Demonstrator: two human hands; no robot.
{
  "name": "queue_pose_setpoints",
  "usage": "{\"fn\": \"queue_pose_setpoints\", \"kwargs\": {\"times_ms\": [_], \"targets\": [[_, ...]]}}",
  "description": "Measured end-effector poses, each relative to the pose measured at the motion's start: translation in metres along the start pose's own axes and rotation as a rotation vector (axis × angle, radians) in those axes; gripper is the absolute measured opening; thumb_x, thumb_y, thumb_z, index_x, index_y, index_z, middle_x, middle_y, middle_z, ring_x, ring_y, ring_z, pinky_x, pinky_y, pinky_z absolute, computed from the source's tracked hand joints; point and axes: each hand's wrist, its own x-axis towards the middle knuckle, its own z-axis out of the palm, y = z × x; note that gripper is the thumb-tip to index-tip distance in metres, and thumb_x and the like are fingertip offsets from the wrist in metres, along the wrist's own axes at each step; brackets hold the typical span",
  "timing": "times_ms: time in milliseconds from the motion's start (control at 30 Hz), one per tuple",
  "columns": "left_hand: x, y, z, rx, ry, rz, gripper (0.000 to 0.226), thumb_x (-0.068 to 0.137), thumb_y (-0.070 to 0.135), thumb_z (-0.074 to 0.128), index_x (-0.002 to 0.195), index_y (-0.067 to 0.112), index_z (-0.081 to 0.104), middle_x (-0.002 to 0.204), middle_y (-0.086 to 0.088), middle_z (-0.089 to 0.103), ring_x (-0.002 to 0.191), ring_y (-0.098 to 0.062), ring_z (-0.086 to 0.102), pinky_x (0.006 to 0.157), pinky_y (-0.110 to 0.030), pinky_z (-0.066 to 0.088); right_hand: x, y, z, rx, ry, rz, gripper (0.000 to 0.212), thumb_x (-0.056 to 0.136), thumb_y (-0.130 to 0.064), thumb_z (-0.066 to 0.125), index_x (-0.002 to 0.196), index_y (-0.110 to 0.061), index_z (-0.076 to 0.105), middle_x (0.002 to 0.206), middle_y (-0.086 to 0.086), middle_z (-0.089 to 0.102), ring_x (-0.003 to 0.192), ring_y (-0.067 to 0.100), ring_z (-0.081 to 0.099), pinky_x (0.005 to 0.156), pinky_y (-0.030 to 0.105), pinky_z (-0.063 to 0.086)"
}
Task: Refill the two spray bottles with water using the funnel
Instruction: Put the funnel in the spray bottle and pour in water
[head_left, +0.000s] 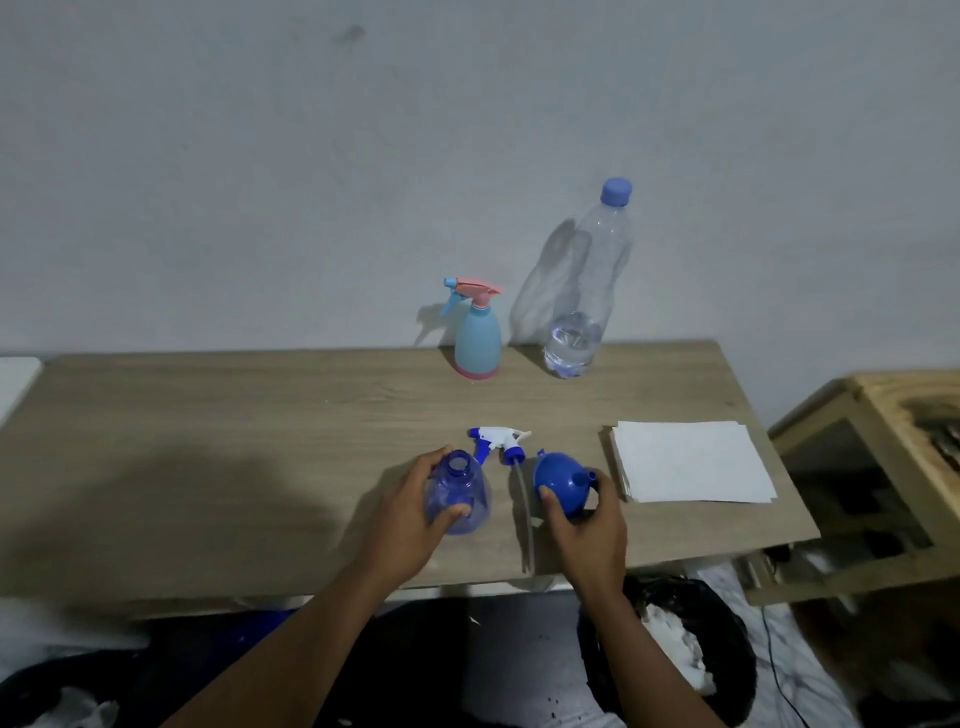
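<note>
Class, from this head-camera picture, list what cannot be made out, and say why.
Head view: the pale spray bottle is opaque, so its water level is hidden.
Head view: the left hand covers part of the blue bottle.
Head view: the right hand hides the near rim of the funnel.
Head view: the sheet count of the paper stack is too small to tell.

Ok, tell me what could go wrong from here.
The funnel in the right hand points spout-up; if it is seated badly in the blue bottle held by the left hand, water could reach the paper stack.
The sprayer head trails its tube between the arms, where it is easily knocked off.
The water bottle looks nearly empty.
</note>
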Motion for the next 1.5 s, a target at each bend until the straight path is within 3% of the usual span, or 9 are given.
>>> {"fn": "queue_pose_setpoints", "kwargs": {"times_ms": [200, 367, 567, 700, 867, 1033, 1233, 1400, 1500], "targets": [[-0.010, 0.016, -0.008, 0.017, -0.004, 0.014, 0.063, 0.082, 0.027, 0.077, 0.137, 0.029, 0.046, 0.112, 0.017, 0.053, 0.098, 0.002, 0.047, 0.073, 0.007, 0.031, -0.021, -0.045, -0.001, 0.187, -0.018, -0.101, 0.052, 0.070, -0.015, 0.088, 0.111, -0.030, 0.059, 0.118, -0.004, 0.055, 0.097, 0.007, 0.062, 0.073, 0.014, 0.053], [-0.018, 0.025, -0.016, 0.007, 0.002, 0.022, 0.060, 0.083, 0.012, 0.072, 0.137, 0.026, 0.048, 0.108, 0.018, 0.052, 0.104, -0.008, 0.058, 0.069, 0.008, 0.030, -0.020, -0.083, -0.004, 0.113, -0.194, -0.260, 0.068, 0.061, -0.022, 0.092, 0.118, -0.027, 0.056, 0.110, -0.010, 0.058, 0.098, 0.000, 0.060, 0.076, 0.013, 0.052], [-0.021, 0.028, -0.018, -0.009, -0.007, 0.016, 0.056, 0.085, 0.013, 0.070, 0.135, 0.027, 0.049, 0.104, 0.017, 0.053, 0.100, -0.013, 0.059, 0.065, 0.006, 0.032, -0.010, -0.119, -0.009, -0.133, -0.278, -0.447, 0.047, 0.062, -0.030, 0.092, 0.100, -0.025, 0.064, 0.102, -0.014, 0.065, 0.094, -0.004, 0.059, 0.076, 0.006, 0.044], [-0.022, 0.026, -0.018, 0.003, -0.016, 0.016, 0.051, 0.089, 0.018, 0.068, 0.134, 0.029, 0.046, 0.108, 0.012, 0.058, 0.082, -0.006, 0.048, 0.062, 0.004, 0.035, -0.008, -0.131, -0.007, -0.339, -0.366, -0.529, 0.053, 0.063, -0.051, 0.087, 0.107, -0.028, 0.071, 0.106, -0.012, 0.053, 0.093, 0.000, 0.057, 0.081, 0.014, 0.047], [-0.020, 0.026, -0.020, 0.000, -0.038, 0.015, 0.051, 0.088, 0.020, 0.067, 0.132, 0.034, 0.045, 0.104, 0.019, 0.055, 0.091, -0.010, 0.059, 0.062, 0.003, 0.036, -0.011, -0.154, -0.005, -0.677, -0.396, -0.595, 0.077, 0.062, -0.074, 0.073, 0.124, -0.033, 0.054, 0.108, -0.013, 0.053, 0.095, 0.009, 0.057, 0.093, 0.038, 0.041], [-0.018, 0.025, -0.018, -0.020, -0.045, 0.011, 0.054, 0.090, 0.021, 0.065, 0.136, 0.039, 0.043, 0.102, 0.017, 0.055, 0.082, 0.000, 0.058, 0.064, 0.003, 0.038, -0.008, -0.177, 0.001, -0.780, -0.327, -0.668, 0.074, 0.054, -0.083, 0.070, 0.100, -0.031, 0.045, 0.089, -0.014, 0.061, 0.079, 0.011, 0.057, 0.091, 0.037, 0.038], [-0.015, 0.023, -0.013, 0.034, -0.035, -0.028, 0.039, 0.089, 0.029, 0.070, 0.122, 0.026, 0.051, 0.091, 0.006, 0.059, 0.073, -0.008, 0.051, 0.053, -0.001, 0.037, -0.009, -0.184, 0.024, -0.842, -0.350, -0.762, 0.084, 0.051, -0.090, 0.064, 0.112, -0.032, 0.061, 0.108, -0.013, 0.063, 0.094, 0.013, 0.060, 0.090, 0.040, 0.035], [-0.011, 0.015, -0.009, -0.006, -0.054, -0.033, 0.031, 0.090, 0.018, 0.066, 0.110, 0.032, 0.046, 0.082, 0.014, 0.058, 0.067, 0.005, 0.053, 0.053, -0.005, 0.039, -0.012, -0.177, 0.036, -0.816, -0.333, -0.723, 0.099, 0.052, -0.092, 0.059, 0.131, -0.033, 0.051, 0.118, -0.012, 0.064, 0.105, 0.015, 0.059, 0.089, 0.040, 0.030], [-0.011, 0.011, -0.007, -0.023, -0.056, -0.034, 0.032, 0.090, 0.026, 0.068, 0.108, 0.034, 0.044, 0.082, 0.017, 0.056, 0.070, 0.003, 0.055, 0.056, -0.006, 0.036, -0.012, -0.175, 0.034, -0.756, -0.354, -0.691, 0.102, 0.053, -0.090, 0.061, 0.136, -0.033, 0.046, 0.120, -0.013, 0.063, 0.110, 0.014, 0.057, 0.091, 0.039, 0.031]]}}
